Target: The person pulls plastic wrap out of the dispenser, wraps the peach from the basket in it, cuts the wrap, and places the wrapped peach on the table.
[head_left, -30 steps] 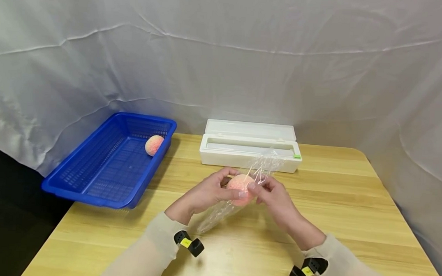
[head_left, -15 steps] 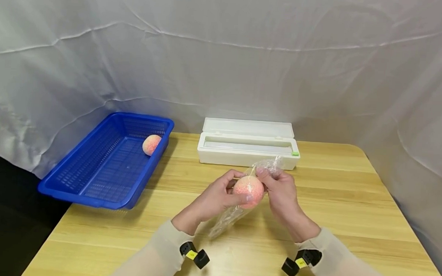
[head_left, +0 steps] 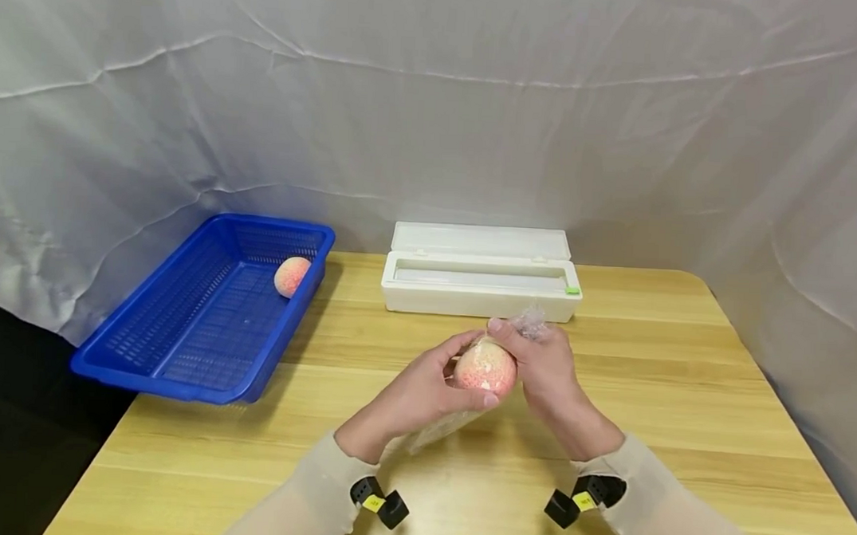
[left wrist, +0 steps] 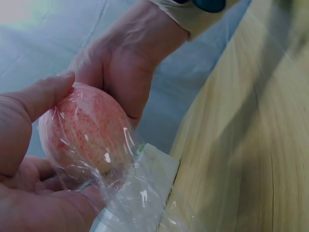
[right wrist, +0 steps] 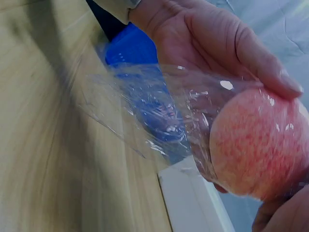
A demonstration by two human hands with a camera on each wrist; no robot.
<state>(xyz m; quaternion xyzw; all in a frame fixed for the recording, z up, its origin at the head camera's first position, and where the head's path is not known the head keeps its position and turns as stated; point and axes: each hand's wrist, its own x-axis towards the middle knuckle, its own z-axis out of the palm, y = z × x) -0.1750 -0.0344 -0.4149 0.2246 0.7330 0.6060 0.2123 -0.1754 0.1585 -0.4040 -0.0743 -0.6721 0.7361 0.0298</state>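
A pink and cream peach (head_left: 486, 369), under a layer of clear cling film, is held above the table's middle. My left hand (head_left: 426, 391) grips it from the left, thumb across its near side. On its right, my right hand (head_left: 549, 368) holds the gathered cling film (head_left: 531, 321), thumb near the peach's top; a crumpled tuft sticks out beyond that hand. Another loose tail of film (right wrist: 145, 104) hangs below the left hand, plain in the right wrist view. In the left wrist view the film lies tight and shiny over the peach (left wrist: 87, 128). Most right fingertips are hidden.
A blue plastic basket (head_left: 172, 388) stands at the table's left, with a second peach (head_left: 292, 277) against its right wall. Behind my hands sits a long white cling film box (head_left: 470, 303), lid raised, green slider at its right end. A grey curtain (head_left: 477, 142) hangs behind.
My right hand has gathered the loose film into a small bunch and closed in against the peach. Both hands and the peach have shifted slightly right; the film now lies tighter over the peach.
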